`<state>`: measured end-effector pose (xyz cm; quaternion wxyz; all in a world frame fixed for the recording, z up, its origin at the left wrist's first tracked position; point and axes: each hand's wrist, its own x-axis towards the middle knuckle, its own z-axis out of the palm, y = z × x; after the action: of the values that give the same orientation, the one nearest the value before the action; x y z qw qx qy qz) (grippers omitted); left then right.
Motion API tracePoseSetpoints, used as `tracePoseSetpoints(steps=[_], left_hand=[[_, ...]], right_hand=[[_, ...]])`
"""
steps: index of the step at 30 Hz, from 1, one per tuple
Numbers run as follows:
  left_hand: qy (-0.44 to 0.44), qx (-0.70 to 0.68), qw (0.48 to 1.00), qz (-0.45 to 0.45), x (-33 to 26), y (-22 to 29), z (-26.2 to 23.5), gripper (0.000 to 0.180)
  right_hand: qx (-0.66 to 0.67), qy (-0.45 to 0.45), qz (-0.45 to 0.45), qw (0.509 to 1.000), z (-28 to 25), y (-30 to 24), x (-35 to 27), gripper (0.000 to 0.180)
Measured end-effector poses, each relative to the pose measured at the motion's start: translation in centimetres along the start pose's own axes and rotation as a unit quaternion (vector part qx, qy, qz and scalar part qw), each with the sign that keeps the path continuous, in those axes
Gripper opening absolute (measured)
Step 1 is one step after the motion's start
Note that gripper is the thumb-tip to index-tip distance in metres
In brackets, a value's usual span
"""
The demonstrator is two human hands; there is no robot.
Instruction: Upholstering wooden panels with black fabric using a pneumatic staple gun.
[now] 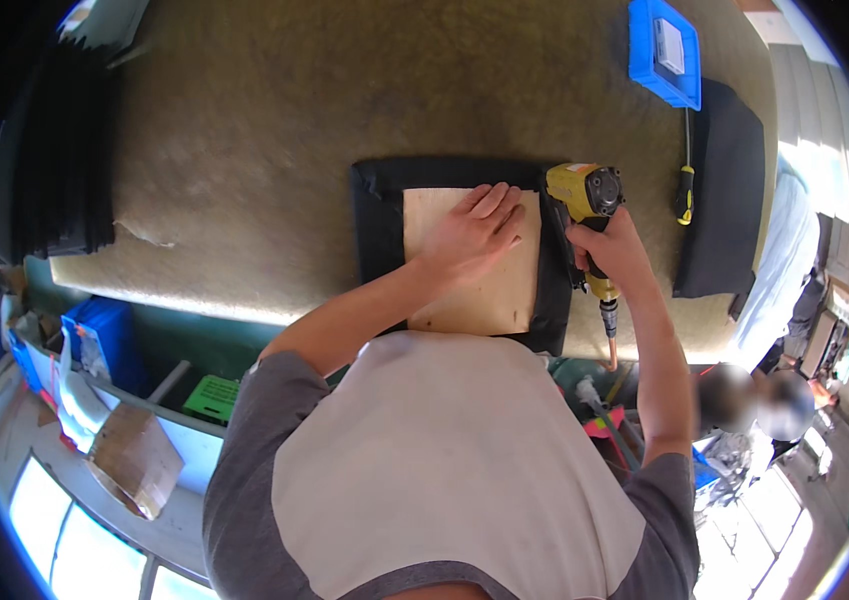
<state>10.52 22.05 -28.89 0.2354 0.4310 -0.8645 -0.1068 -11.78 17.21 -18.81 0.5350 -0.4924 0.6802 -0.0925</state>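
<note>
A pale plywood panel lies on a larger piece of black fabric, which shows around its left, far and right sides. My left hand rests on the panel with its fingers stretched toward the far edge, holding nothing. In my right hand is a yellow and black pneumatic staple gun, gripped by its handle. It stands over the fabric along the panel's right side; whether its nose touches the fabric I cannot tell. An air hose runs from the handle's base toward me.
On the brown-topped table, a stack of black sheets sits at the left. To the right are a blue bin, a yellow-and-black-handled screwdriver and black fabric. A green box is below the table's near edge.
</note>
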Motion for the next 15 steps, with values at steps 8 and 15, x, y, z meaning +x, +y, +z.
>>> tracePoseSetpoints(steps=[8,15], left_hand=[[0.017,-0.005,1.000,0.007,-0.6,0.5,0.1,0.038],[-0.035,-0.021,0.999,-0.012,-1.8,0.7,-0.9,0.040]], right_hand=[[-0.018,-0.003,-0.024,1.000,1.2,0.0,-0.5,0.016],[-0.004,0.006,-0.021,1.000,-1.1,2.5,-1.0,0.017]])
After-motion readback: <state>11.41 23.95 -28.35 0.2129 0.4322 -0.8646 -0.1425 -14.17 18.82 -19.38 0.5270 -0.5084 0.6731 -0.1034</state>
